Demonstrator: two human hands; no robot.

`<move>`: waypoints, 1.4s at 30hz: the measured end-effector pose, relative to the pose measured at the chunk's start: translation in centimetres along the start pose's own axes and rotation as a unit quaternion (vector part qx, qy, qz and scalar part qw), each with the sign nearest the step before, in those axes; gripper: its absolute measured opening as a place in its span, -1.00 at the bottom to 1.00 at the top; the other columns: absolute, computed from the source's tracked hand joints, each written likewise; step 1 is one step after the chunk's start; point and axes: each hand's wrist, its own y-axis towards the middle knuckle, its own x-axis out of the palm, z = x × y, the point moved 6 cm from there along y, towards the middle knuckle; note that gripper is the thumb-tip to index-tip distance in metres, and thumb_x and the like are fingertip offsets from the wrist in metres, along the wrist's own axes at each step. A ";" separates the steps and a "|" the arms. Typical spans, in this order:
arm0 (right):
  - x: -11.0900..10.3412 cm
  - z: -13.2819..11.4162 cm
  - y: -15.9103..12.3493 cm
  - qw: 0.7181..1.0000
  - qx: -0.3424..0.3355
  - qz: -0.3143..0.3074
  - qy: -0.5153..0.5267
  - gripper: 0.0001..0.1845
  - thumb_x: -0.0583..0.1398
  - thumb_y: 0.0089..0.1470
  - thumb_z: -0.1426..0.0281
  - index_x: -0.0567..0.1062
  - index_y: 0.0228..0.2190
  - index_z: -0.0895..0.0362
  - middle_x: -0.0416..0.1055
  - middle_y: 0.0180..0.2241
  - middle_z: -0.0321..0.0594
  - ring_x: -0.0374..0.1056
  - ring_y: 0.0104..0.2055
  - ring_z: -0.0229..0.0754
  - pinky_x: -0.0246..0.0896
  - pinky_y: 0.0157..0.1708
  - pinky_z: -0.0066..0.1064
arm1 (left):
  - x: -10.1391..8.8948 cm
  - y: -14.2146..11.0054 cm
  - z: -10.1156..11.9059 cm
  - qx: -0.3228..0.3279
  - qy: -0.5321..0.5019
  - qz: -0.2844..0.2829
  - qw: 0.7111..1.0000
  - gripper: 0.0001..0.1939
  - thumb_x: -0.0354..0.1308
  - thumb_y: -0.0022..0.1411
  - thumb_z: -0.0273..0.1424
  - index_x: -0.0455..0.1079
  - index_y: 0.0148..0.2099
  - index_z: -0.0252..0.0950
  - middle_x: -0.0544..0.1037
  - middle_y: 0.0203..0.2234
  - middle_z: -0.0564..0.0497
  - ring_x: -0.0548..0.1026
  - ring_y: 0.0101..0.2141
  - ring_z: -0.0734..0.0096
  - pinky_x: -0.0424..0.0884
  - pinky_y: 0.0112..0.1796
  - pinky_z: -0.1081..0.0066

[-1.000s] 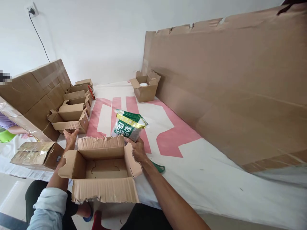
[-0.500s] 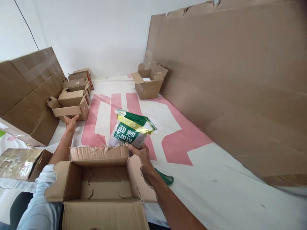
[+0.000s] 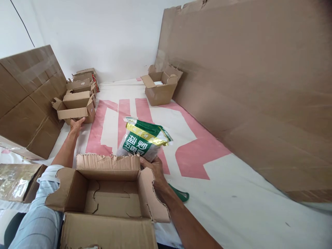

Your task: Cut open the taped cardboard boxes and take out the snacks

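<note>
Left hand (image 3: pixel 76 126) (head view): your fingers meet the lower front edge of the row box (image 3: pixel 72 113); gripping, cannot tell.
Right hand (image 3: pixel 155 171): at the open box (image 3: pixel 109 230), its far right corner; hold unconfirmed.
Bag (image 3: pixel 141 138): just beyond your right thumb.
Change: open box now lower in view; hand placements essentially kept.
Meaning: judged little advance.

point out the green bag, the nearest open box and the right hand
Green bag (image 3: pixel 143 140), head view: its printed front.
Nearest open box (image 3: pixel 119 202), head view: its inside bottom.
Right hand (image 3: pixel 156 171), head view: back of the hand.
</note>
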 end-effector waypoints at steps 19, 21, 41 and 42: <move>2.0 -1.8 1.5 0.999 -0.014 -0.012 0.044 -0.34 0.64 -0.25 -0.01 0.74 -0.13 0.01 0.81 -0.10 -0.12 0.67 0.04 0.21 0.60 0.14 0.06 | 0.8 -15.6 8.7 0.043 0.165 -0.454 0.875 -0.28 0.81 -0.11 -0.22 0.77 0.12 -0.27 0.80 0.08 -0.27 0.74 0.05 -0.05 0.67 -0.05 0.16; 2.3 -1.8 1.6 0.998 -0.012 -0.027 0.055 -0.34 0.65 -0.27 -0.01 0.75 -0.13 0.01 0.81 -0.10 -0.12 0.67 0.02 0.21 0.60 0.13 0.05 | 2.8 -17.5 9.3 0.043 0.204 -0.509 0.835 -0.24 0.79 -0.08 -0.22 0.76 0.19 -0.25 0.80 0.09 -0.27 0.75 0.06 -0.07 0.66 -0.02 0.13; 4.8 -3.9 -1.0 0.984 0.011 -0.170 0.052 -0.15 0.73 -0.38 -0.08 0.76 -0.04 -0.04 0.78 -0.01 -0.09 0.66 0.17 0.31 0.58 0.29 0.16 | 5.3 -20.8 7.6 0.136 0.214 -0.558 0.791 -0.59 0.78 -0.07 -0.18 0.68 -0.39 -0.30 0.71 -0.40 -0.10 0.66 -0.36 0.16 0.63 -0.25 0.24; 4.5 -3.7 -0.8 0.986 0.005 -0.159 0.045 -0.07 0.73 -0.42 -0.12 0.75 0.00 -0.04 0.76 0.02 -0.05 0.66 0.18 0.30 0.56 0.32 0.17 | 4.7 -19.8 8.2 0.143 0.232 -0.546 0.792 -0.60 0.77 -0.06 -0.19 0.66 -0.41 -0.29 0.69 -0.42 -0.10 0.65 -0.38 0.15 0.62 -0.26 0.24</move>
